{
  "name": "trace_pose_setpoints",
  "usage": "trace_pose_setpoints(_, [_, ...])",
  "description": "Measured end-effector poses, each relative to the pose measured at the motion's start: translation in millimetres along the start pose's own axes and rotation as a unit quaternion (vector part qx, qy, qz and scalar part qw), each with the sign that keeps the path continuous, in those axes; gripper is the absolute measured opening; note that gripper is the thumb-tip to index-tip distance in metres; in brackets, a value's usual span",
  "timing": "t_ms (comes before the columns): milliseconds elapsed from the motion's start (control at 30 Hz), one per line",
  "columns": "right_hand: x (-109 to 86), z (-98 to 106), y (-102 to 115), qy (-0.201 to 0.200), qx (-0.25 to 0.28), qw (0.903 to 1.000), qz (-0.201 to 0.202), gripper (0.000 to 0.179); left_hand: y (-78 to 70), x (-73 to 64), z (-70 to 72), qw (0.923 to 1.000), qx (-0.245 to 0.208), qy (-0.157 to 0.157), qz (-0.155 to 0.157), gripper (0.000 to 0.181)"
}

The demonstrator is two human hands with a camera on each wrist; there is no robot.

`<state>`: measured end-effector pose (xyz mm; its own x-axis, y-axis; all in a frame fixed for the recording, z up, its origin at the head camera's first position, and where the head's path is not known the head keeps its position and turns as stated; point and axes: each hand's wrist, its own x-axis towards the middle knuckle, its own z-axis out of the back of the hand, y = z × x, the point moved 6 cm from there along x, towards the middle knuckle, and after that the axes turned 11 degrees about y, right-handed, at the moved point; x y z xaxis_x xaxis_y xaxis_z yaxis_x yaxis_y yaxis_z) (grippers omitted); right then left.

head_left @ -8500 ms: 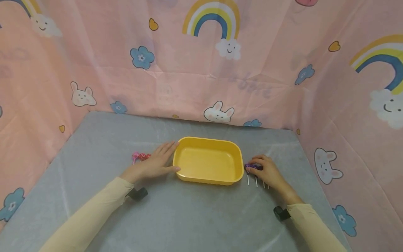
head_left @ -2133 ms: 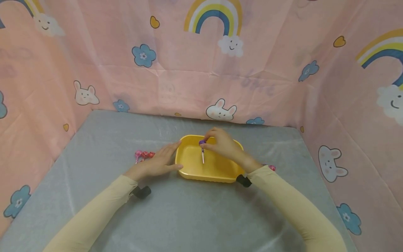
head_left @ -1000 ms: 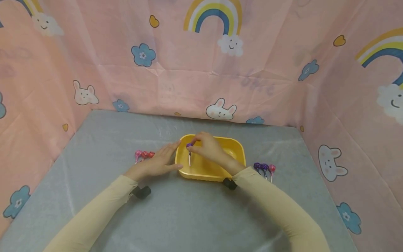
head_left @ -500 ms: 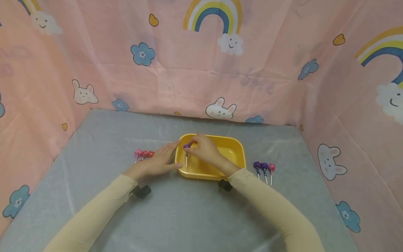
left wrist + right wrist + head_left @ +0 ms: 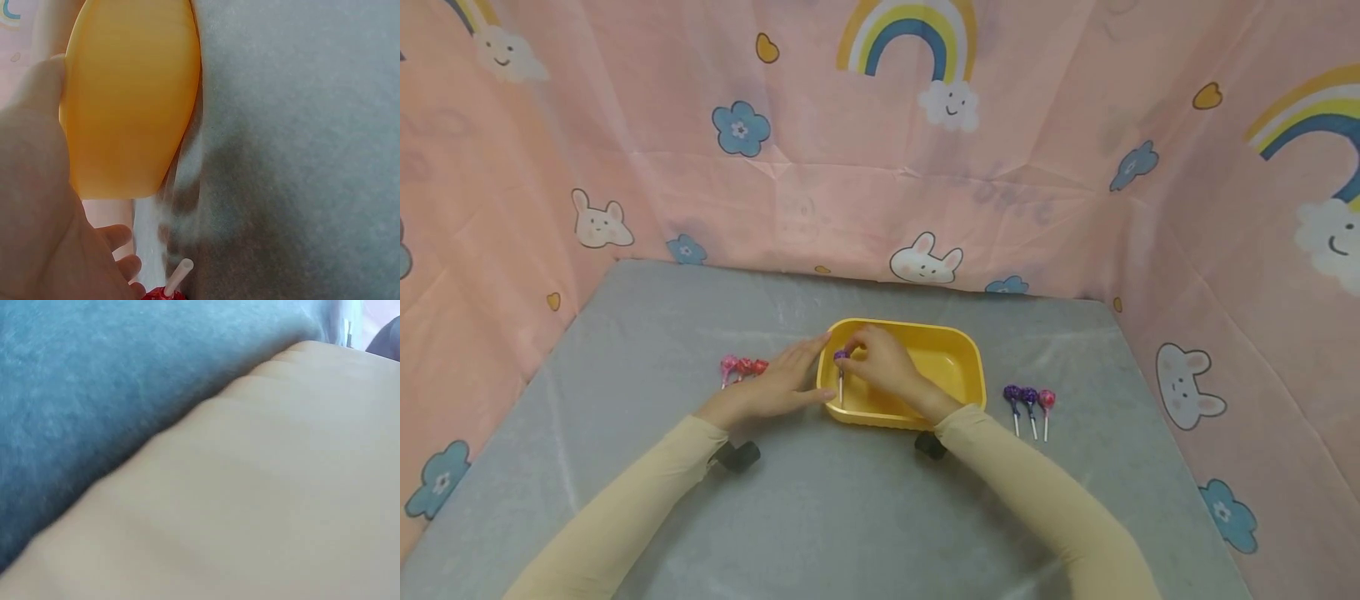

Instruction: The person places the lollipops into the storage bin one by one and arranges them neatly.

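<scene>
My right hand (image 5: pixel 886 365) is inside the yellow plastic tub (image 5: pixel 951 417), pinching a purple-wrapped lollipop (image 5: pixel 841 356) by its head at the tub's left end. The white stick points down toward the near wall. My left hand (image 5: pixel 778 385) rests against the tub's left end, fingers straight, thumb at the near left corner. In the left wrist view its thumb (image 5: pixel 44 87) lies on the orange-looking side wall of the tub. The right wrist view is filled by a blurred pale surface along the grey cloth; the right hand's fingers are not visible there.
Right of the tub lie two purple lollipops (image 5: pixel 1021 396) and a pink-red lollipop (image 5: pixel 1047 400), sticks toward me. Left, partly behind my left hand, are pink and red lollipops (image 5: pixel 741 367). Grey cloth (image 5: pixel 820 517) covers the table; a pink printed curtain (image 5: pixel 820 192) encloses it behind and beside.
My right hand has carried a purple lollipop from the right-hand row into the tub, then leftward and lower to its left end. The left hand has kept its place at the tub.
</scene>
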<state>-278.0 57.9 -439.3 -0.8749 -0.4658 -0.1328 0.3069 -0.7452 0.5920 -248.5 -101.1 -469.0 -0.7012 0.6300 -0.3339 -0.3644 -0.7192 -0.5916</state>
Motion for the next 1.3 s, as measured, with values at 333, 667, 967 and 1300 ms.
trace_pose_setpoints(333, [0.4,-13.2,-4.7,0.015,-0.002,0.9999,-0.006,0.027,0.4,-0.7,-1.4,1.0000,-0.007,-0.001,-0.003,0.099])
trace_pose_setpoints(667, [1.1,-18.4,-5.7,0.009,0.003,0.9999,-0.005,0.026,-3.0,-0.7,-0.3,1.0000,-0.004,0.001,0.001,0.098])
trace_pose_setpoints(967, [4.9,-21.9,-7.0,-0.003,-0.017,0.9998,-0.011,0.025,-3.8,-1.9,0.2,0.9999,-0.003,0.011,0.007,0.098])
trace_pose_setpoints(1300, [6.4,-23.9,-7.9,-0.007,-0.029,0.9993,-0.023,0.026,-1.7,-0.9,-0.3,0.9998,-0.001,0.013,0.012,0.099])
